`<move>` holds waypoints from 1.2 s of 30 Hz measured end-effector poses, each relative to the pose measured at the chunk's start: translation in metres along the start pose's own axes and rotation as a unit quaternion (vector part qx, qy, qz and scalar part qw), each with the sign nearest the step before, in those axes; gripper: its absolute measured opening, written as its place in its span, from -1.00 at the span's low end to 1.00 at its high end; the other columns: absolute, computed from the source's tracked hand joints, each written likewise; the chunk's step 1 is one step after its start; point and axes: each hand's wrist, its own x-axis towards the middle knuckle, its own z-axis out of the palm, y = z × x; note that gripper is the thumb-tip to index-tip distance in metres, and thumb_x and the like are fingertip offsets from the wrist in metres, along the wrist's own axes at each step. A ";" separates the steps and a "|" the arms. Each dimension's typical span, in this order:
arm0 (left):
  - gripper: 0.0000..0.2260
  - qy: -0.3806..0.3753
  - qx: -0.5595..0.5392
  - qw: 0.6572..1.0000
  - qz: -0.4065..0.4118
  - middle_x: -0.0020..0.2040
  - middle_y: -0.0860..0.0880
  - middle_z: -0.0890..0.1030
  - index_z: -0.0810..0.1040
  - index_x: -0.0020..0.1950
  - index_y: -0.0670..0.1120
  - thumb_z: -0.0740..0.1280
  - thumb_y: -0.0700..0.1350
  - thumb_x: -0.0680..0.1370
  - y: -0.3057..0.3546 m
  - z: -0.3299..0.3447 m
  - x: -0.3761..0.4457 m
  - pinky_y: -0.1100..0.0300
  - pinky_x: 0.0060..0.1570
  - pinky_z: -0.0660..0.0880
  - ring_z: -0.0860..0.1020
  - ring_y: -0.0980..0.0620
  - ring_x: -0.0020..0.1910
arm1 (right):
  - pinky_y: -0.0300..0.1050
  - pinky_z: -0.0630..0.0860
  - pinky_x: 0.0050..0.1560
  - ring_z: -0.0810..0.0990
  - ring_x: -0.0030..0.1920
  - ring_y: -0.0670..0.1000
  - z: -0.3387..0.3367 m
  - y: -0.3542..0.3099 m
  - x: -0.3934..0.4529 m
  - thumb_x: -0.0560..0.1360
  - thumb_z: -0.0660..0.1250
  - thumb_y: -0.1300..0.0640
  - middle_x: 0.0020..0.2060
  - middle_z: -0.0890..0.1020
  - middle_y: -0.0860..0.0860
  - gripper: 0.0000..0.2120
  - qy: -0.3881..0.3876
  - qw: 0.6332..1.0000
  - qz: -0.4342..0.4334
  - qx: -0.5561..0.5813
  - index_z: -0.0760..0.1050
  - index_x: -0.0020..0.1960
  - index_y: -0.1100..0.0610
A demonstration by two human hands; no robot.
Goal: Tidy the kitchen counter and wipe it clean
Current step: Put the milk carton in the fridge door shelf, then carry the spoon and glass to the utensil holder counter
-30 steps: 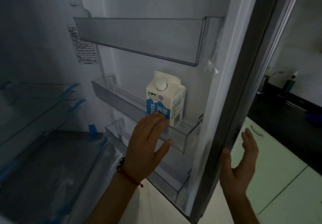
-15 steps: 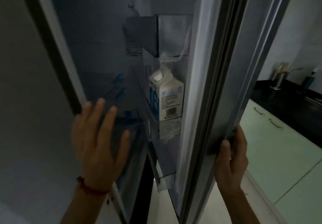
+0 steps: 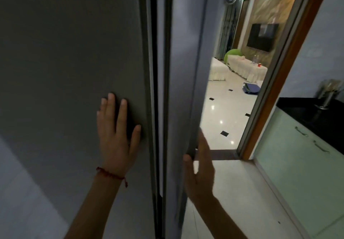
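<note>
The grey fridge door [image 3: 182, 71] stands almost closed, with only a dark narrow gap left beside the panel [image 3: 74, 71] on its left. My left hand [image 3: 117, 136] lies flat on that left panel, fingers spread, holding nothing; a red string bracelet is on the wrist. My right hand [image 3: 201, 168] holds the door's free edge low down, thumb on the front and fingers behind it. The milk carton and the fridge shelves are hidden behind the door. The black kitchen counter [image 3: 316, 116] shows at the right edge.
A steel utensil holder [image 3: 325, 95] stands on the counter, above pale green cabinet fronts [image 3: 297, 155] with metal handles. Beyond a wooden door frame [image 3: 279, 82] lies a living room with glossy white floor tiles [image 3: 223, 108], a wall television and cloth-covered tables.
The fridge door has swung from wide open to almost closed, hiding the milk carton. My left hand left the carton's shelf and now presses the left panel. My right hand stayed on the door edge.
</note>
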 end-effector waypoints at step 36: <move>-0.33 -0.757 -0.206 0.611 0.105 0.37 -0.06 0.41 0.34 0.36 -0.05 0.04 0.34 0.40 0.370 0.105 -0.297 0.13 0.36 0.29 0.34 0.00 0.37 | -0.07 0.23 0.39 0.17 0.46 -0.01 -0.462 0.042 -0.336 0.58 0.07 -0.05 0.47 0.23 0.00 -0.52 -0.005 0.713 0.587 -0.384 0.13 0.46 0.05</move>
